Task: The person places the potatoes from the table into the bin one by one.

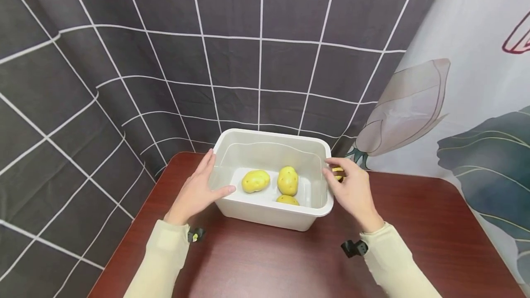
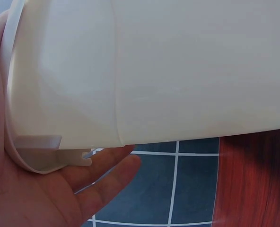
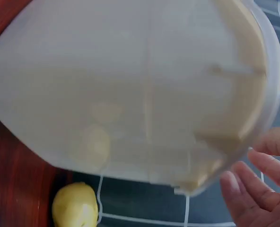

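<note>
A white plastic bin [image 1: 265, 220] stands on the table with yellow potatoes inside: one on the left [image 1: 255, 181], one upright in the middle [image 1: 287, 180], and a third partly hidden by the front wall [image 1: 287, 200]. My left hand [image 1: 198, 192] rests against the bin's left end, fingers extended along the side and thumb over the front rim. In the left wrist view its palm lies along the rim. At the right end is my right hand [image 1: 351, 187], fingers loosely bent beside the rim, holding nothing. Another potato [image 3: 75, 205] lies outside the bin, mostly hidden behind that hand in the head view.
The reddish-brown wooden table [image 1: 414, 224] extends to the right and front of the bin. A dark curtain with a white grid [image 1: 232, 59] hangs behind and to the left. On the right hangs a pale curtain [image 1: 468, 36] with flower and leaf prints.
</note>
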`<state>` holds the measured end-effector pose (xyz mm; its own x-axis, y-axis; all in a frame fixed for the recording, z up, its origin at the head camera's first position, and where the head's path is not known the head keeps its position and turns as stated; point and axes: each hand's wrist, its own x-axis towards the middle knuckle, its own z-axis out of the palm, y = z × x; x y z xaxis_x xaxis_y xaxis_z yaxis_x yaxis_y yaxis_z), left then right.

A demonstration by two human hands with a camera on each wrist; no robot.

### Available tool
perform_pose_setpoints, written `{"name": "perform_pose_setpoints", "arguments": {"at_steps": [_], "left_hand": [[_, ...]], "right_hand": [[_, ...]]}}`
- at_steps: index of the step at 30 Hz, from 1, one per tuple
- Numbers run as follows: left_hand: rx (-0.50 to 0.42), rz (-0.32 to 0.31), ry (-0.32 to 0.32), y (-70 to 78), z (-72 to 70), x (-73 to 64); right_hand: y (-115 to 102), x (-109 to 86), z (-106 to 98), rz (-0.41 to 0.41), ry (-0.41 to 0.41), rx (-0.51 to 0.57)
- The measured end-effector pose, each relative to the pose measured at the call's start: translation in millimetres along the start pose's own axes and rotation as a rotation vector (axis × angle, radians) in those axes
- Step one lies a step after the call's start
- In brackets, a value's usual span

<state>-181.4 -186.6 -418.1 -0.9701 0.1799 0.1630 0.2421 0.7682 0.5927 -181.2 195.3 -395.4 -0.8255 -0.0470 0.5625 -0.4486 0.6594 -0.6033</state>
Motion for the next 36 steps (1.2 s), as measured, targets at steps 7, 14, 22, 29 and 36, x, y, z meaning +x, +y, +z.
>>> {"name": "perform_pose_setpoints", "arguments": {"at_steps": [7,14,22,29,36], "left_hand": [[-0.006,-0.009,-0.009,1.1,-0.7,0.7],[0.003,-0.006,-0.009,0.2,-0.8,0.8],[0.007,-0.003,-0.011,-0.2,-0.9,0.3],[0.015,-0.005,-0.006,-0.6,-2.0,0.1],[0.007,0.001,-0.005,0.4,-1.4,-0.1]], "right_hand": [[21.1,1.9,-13.1,0.084,0.055,-0.037],[47.9,3.7,-21.2,0.198,0.072,-0.057],[87.9,-0.9,-24.9,0.41,0.066,-0.11],[115.3,-5.5,-27.8,0.517,0.011,-0.138],[135.9,-10.6,-27.0,0.538,-0.037,-0.145]]}}
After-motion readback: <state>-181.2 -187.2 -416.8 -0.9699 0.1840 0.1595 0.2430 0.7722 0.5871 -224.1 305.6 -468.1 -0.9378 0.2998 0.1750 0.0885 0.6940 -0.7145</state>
